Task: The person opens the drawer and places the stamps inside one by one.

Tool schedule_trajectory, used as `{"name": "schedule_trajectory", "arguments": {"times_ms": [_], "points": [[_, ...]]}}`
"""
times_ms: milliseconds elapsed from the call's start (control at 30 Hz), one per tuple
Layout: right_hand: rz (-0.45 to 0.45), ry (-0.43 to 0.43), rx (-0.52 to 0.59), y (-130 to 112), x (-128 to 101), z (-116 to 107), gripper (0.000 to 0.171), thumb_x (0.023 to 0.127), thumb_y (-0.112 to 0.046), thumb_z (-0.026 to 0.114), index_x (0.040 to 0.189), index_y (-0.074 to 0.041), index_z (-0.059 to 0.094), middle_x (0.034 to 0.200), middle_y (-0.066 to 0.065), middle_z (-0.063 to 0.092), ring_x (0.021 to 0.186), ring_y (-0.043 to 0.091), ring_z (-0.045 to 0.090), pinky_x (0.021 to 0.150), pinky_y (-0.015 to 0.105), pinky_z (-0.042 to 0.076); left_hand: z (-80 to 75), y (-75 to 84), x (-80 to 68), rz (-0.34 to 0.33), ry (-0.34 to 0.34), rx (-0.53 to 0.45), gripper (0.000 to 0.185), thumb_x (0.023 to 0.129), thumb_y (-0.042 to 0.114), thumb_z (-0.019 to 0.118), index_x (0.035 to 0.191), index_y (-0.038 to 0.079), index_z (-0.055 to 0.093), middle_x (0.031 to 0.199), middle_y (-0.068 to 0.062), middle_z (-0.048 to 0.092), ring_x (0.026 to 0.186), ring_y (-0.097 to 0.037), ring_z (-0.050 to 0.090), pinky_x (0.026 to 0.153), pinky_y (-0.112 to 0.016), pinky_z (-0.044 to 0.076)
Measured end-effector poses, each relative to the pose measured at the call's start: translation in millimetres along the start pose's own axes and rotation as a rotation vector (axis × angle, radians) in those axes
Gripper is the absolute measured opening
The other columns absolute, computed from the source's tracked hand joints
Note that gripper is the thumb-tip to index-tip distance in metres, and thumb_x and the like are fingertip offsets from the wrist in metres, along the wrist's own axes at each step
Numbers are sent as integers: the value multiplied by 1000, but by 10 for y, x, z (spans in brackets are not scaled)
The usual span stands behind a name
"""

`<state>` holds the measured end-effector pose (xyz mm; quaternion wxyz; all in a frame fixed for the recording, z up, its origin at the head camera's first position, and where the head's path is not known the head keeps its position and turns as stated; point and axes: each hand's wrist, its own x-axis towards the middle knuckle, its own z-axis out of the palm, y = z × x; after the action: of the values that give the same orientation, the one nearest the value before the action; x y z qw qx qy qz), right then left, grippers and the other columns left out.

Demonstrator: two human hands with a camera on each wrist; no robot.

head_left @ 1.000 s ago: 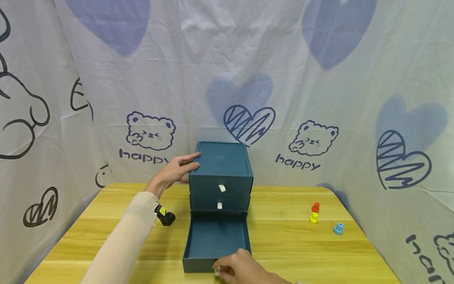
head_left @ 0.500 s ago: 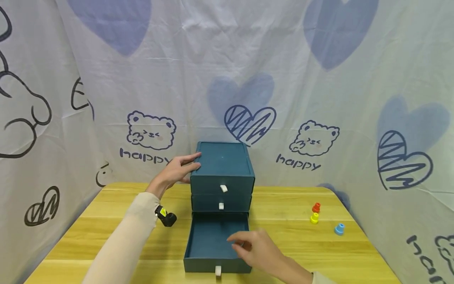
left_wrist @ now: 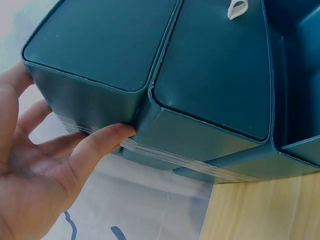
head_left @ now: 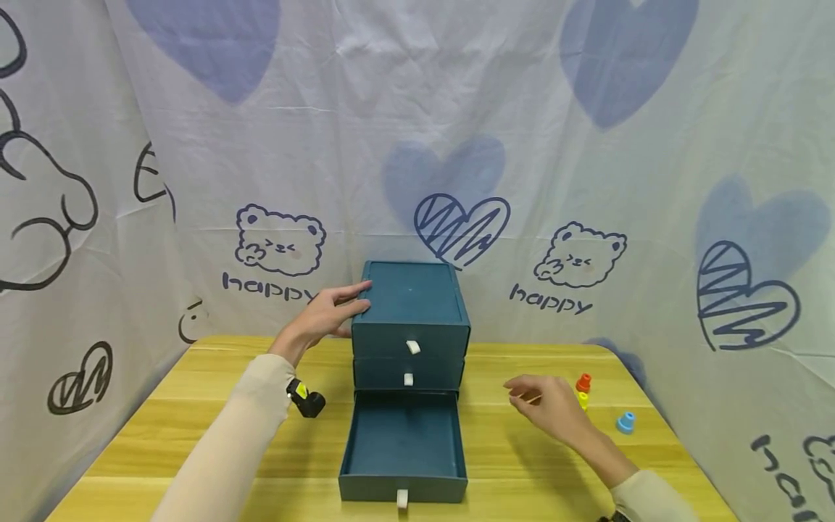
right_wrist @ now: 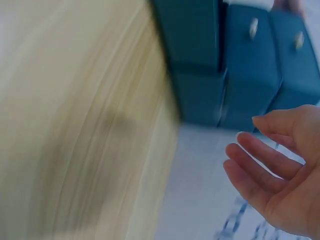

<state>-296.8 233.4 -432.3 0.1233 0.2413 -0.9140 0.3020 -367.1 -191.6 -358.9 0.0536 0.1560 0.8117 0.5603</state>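
Note:
A dark teal three-drawer box (head_left: 409,304) stands at the middle back of the wooden table (head_left: 196,442). Its bottom drawer (head_left: 403,453) is pulled out toward me and looks empty; a white pull tab (head_left: 401,497) hangs at its front. My left hand (head_left: 329,310) rests with straight fingers against the box's upper left side (left_wrist: 95,95). My right hand (head_left: 544,402) hovers empty over the table right of the drawer, fingers relaxed (right_wrist: 280,170), close to a red cone (head_left: 583,382) stacked on a yellow one (head_left: 582,398). A blue cone (head_left: 625,422) sits further right.
A small black and yellow device (head_left: 303,398) shows by my left sleeve, left of the box. Printed white cloth (head_left: 417,145) walls the table on the back and both sides. The right wrist view is motion-blurred.
My right hand let go of the drawer's white tab, rose over the open drawer, then swung right toward the small cones. The left hand and the box stayed put.

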Motion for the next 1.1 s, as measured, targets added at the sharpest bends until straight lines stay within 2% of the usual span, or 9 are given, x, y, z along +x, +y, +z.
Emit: {"name": "schedule_trajectory", "arguments": {"times_ms": [133, 267, 467, 833, 1100], "points": [[3, 55, -61, 394, -37, -131, 23, 87, 2, 77, 110, -1, 78, 104, 16, 80, 85, 28, 78, 68, 27, 64, 6, -2, 7, -2, 0, 2, 63, 106, 35, 59, 163, 22, 35, 172, -12, 24, 153, -40, 35, 105, -59, 53], [15, 94, -107, 719, -89, -228, 24, 85, 4, 78, 109, 2, 77, 105, 19, 79, 84, 33, 77, 69, 36, 65, 10, -7, 8, -4, 4, 6, 62, 106, 35, 59, 162, 23, 35, 172, -12, 24, 153, -40, 35, 105, -59, 53], [114, 52, -140, 1073, -150, -296, 25, 86, 0, 78, 111, 2, 76, 107, 22, 77, 88, 36, 75, 75, 48, 63, 8, -8, 9, -2, 4, 9, 62, 106, 35, 59, 162, 22, 36, 172, -12, 26, 153, -40, 36, 106, -60, 52], [220, 19, -109, 1340, -179, -340, 25, 86, -1, 77, 111, 6, 74, 107, 26, 76, 94, 42, 73, 80, 51, 62, 14, -24, 17, -7, 4, 0, 62, 106, 35, 60, 162, 23, 36, 171, -11, 26, 153, -39, 36, 105, -59, 53], [268, 18, -95, 1451, -202, -277, 27, 84, 0, 78, 110, 9, 74, 107, 29, 75, 91, 40, 75, 75, 45, 64, 1, -18, 6, -1, 4, 5, 63, 106, 36, 59, 162, 23, 35, 172, -12, 25, 153, -40, 35, 105, -58, 53]]}}
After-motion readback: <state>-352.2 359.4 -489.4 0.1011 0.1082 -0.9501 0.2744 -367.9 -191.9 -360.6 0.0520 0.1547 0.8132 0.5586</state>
